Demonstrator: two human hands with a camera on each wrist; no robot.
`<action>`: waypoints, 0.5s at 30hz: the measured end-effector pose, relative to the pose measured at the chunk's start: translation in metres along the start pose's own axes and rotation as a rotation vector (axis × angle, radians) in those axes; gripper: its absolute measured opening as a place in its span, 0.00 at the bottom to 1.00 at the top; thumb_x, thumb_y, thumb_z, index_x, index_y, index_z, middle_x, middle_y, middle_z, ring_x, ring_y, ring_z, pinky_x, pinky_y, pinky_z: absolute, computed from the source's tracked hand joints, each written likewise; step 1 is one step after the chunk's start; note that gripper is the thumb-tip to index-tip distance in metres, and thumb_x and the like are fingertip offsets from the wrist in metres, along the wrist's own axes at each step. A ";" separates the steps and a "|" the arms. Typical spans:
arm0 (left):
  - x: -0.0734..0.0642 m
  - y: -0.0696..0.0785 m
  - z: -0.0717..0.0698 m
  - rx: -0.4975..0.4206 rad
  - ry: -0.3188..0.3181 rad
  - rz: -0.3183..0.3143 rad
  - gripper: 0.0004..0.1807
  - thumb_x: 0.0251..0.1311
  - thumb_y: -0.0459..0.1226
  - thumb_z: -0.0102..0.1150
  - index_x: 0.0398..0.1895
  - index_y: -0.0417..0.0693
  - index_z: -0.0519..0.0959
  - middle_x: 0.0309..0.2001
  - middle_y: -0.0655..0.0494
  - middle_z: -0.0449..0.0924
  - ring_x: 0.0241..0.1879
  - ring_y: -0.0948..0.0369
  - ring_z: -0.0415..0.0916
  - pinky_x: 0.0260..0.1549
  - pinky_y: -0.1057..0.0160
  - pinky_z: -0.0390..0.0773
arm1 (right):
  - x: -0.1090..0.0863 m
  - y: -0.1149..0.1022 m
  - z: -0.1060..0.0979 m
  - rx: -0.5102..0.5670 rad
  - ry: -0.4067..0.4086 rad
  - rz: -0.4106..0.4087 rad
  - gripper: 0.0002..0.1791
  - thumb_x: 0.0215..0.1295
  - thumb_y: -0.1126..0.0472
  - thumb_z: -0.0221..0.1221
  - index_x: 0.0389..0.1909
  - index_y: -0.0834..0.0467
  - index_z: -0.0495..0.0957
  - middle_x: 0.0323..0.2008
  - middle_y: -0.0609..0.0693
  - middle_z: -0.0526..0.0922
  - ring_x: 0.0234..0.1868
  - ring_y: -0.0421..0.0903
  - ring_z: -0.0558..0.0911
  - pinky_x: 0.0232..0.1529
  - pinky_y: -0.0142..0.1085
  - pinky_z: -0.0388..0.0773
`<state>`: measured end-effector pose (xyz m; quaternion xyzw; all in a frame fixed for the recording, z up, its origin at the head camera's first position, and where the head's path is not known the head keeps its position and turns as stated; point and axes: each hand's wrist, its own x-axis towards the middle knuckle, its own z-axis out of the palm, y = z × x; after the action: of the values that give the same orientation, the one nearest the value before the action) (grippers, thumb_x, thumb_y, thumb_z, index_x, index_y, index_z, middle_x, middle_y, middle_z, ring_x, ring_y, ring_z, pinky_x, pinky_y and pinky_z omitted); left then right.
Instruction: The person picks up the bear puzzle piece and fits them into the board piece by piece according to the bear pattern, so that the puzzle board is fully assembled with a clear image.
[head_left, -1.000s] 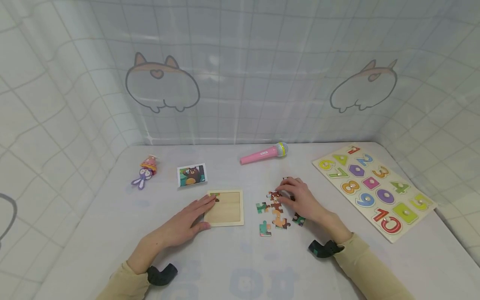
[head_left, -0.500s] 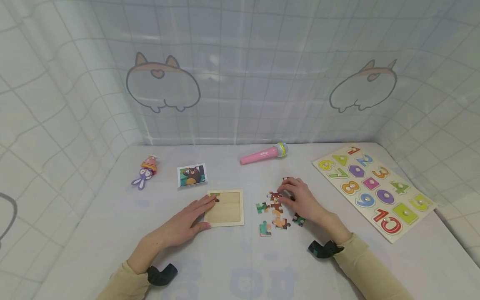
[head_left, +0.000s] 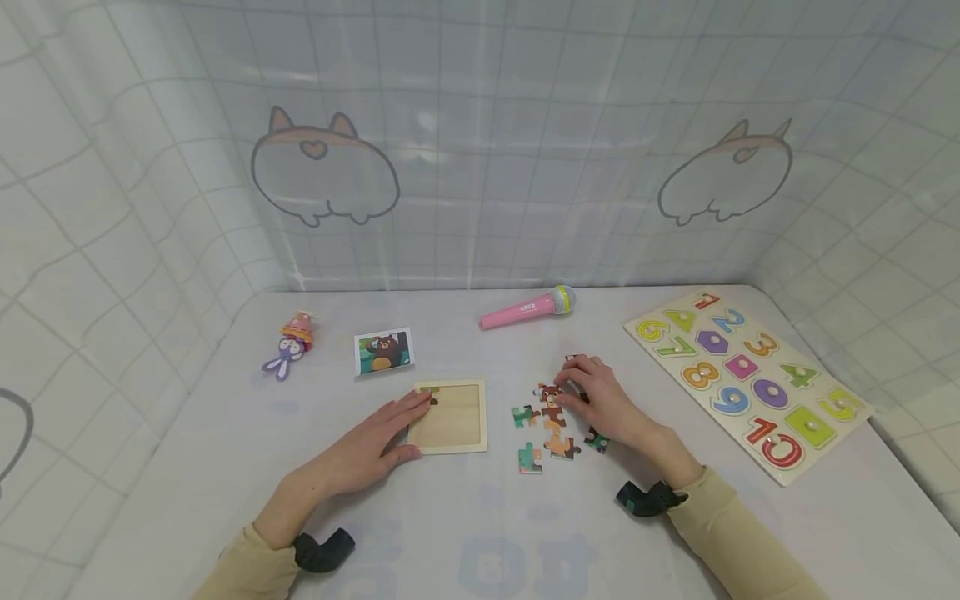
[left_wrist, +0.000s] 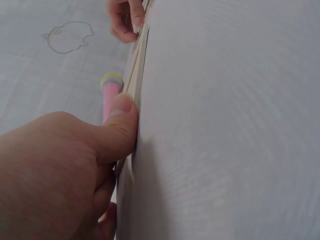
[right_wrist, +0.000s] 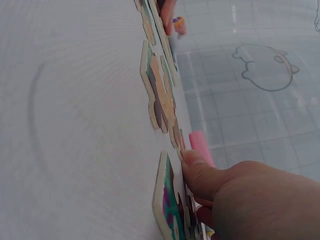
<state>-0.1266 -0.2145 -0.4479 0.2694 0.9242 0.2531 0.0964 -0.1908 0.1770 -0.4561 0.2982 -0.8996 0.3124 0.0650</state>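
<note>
My left hand [head_left: 369, 442] rests on the left side of a square wooden puzzle tray [head_left: 483, 417], fingers stretched over its upper left corner and thumb at its lower edge. A green and brown puzzle piece shows in that corner, partly under the fingertips. My right hand [head_left: 603, 402] has bent fingers and thumb at a puzzle piece with a bear's face [head_left: 549, 390], pinching its right side. Around it lie several loose pieces, among them a teal corner piece [head_left: 529, 458] and an orange and brown piece [head_left: 562, 446]. Other pieces are partly hidden beneath the right hand.
A bear picture card [head_left: 384, 351] lies behind the tray. Farther back is a pink toy microphone [head_left: 525, 310]. A purple rabbit toy [head_left: 287, 350] lies at the left, and a number-and-shape board [head_left: 750, 379] at the right. A sheet wall rises behind the table.
</note>
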 end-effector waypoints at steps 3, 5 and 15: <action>0.000 0.000 0.000 -0.001 0.004 0.003 0.39 0.70 0.54 0.53 0.78 0.49 0.58 0.80 0.57 0.50 0.79 0.52 0.46 0.76 0.48 0.49 | 0.000 0.001 0.000 -0.008 0.004 -0.008 0.09 0.64 0.60 0.66 0.43 0.58 0.81 0.49 0.52 0.78 0.50 0.50 0.71 0.54 0.51 0.68; 0.000 0.001 0.000 0.000 0.007 0.003 0.38 0.70 0.54 0.53 0.78 0.49 0.58 0.80 0.57 0.50 0.79 0.52 0.46 0.76 0.47 0.50 | 0.000 0.001 0.000 -0.010 0.008 -0.012 0.09 0.65 0.60 0.66 0.43 0.58 0.81 0.49 0.52 0.78 0.50 0.50 0.71 0.54 0.51 0.68; -0.001 0.000 0.001 0.000 0.006 -0.006 0.38 0.70 0.55 0.52 0.78 0.50 0.58 0.80 0.57 0.49 0.79 0.51 0.47 0.76 0.46 0.51 | -0.001 0.001 0.002 -0.010 0.014 -0.010 0.09 0.65 0.59 0.66 0.42 0.58 0.81 0.49 0.52 0.78 0.50 0.50 0.71 0.55 0.51 0.68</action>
<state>-0.1254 -0.2146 -0.4481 0.2661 0.9252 0.2536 0.0942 -0.1904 0.1766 -0.4580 0.3001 -0.8992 0.3097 0.0742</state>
